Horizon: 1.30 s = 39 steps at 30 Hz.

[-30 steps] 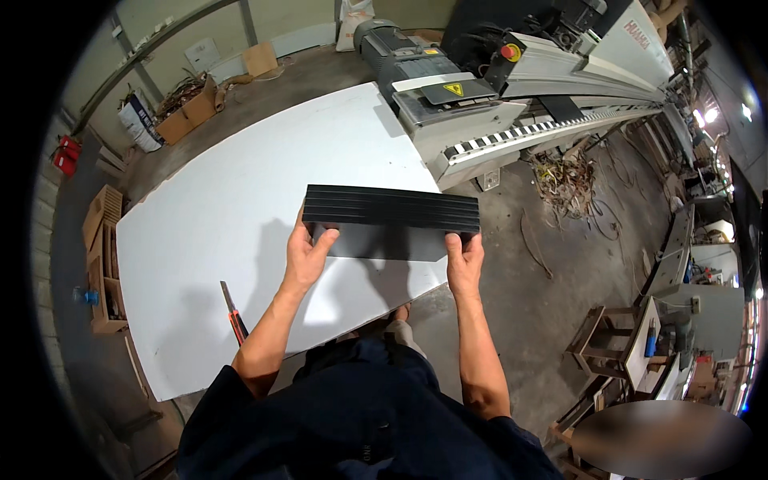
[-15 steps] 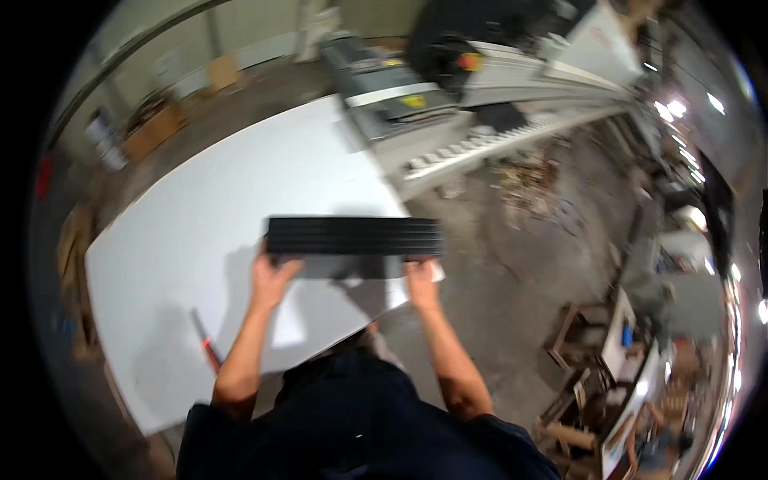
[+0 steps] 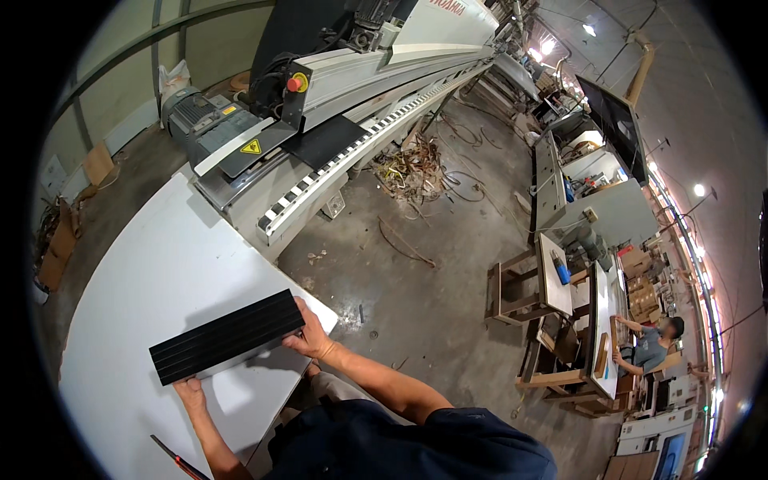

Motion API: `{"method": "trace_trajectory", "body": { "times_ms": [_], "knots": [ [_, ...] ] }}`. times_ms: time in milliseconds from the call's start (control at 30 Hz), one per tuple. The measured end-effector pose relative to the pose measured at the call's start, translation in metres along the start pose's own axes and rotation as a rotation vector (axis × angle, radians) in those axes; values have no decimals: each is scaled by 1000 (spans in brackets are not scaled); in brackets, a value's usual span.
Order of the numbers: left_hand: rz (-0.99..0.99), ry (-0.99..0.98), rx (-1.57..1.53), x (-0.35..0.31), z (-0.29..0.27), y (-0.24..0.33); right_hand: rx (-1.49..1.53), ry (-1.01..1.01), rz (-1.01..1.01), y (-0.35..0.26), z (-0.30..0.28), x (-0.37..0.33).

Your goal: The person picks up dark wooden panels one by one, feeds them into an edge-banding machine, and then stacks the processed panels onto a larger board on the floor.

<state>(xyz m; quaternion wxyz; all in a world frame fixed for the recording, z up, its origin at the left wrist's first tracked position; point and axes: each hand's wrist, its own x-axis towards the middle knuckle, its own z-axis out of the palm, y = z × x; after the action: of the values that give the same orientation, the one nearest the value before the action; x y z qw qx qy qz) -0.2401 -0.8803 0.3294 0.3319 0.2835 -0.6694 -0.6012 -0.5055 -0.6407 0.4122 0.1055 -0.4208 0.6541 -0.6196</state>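
Observation:
A stack of long black strips [image 3: 228, 336], their edges lined up side by side, is between my two hands above the white tabletop [image 3: 188, 256]. My left hand [image 3: 190, 392] grips the lower left end from the near side, with its fingers partly hidden beneath. Around the right end, my right hand [image 3: 312, 331] is closed, the thumb on the near side. The stack slants up toward the right. Near my left forearm lies a thin black and red tool [image 3: 178, 458], whose kind I cannot make out.
Beyond the tabletop stands a long machine [image 3: 320, 172] with a toothed feed track and a red knob [image 3: 297, 82]. Scrap strips [image 3: 412, 168] lie heaped on the concrete floor. To the right are wooden benches [image 3: 552, 276], and a person [image 3: 652, 344] at one of them.
The view has swung right, bringing the benches and the person into clearer sight. The stack, still in both hands, has gone from level to slanted and sits lower left in the picture.

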Motion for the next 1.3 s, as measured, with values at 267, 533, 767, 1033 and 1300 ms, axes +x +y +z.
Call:
{"method": "trace_trajectory", "body": {
  "times_ms": [267, 533, 767, 1033, 1300],
  "knots": [
    [113, 135, -124, -5, 9, 1, -91, -163, -63, 6, -12, 15],
    [-12, -23, 20, 5, -8, -16, -22, -149, 80, -4, -16, 9],
    [84, -1, -270, 24, 44, 64, -246, 86, 172, -9, -4, -36],
    [-60, -565, -155, -32, 104, 123, -375, 652, 432, -84, 3, -226],
    [-194, -1173, 24, -136, 195, 127, -340, 1232, 834, -142, 50, -406]
  ]
}}
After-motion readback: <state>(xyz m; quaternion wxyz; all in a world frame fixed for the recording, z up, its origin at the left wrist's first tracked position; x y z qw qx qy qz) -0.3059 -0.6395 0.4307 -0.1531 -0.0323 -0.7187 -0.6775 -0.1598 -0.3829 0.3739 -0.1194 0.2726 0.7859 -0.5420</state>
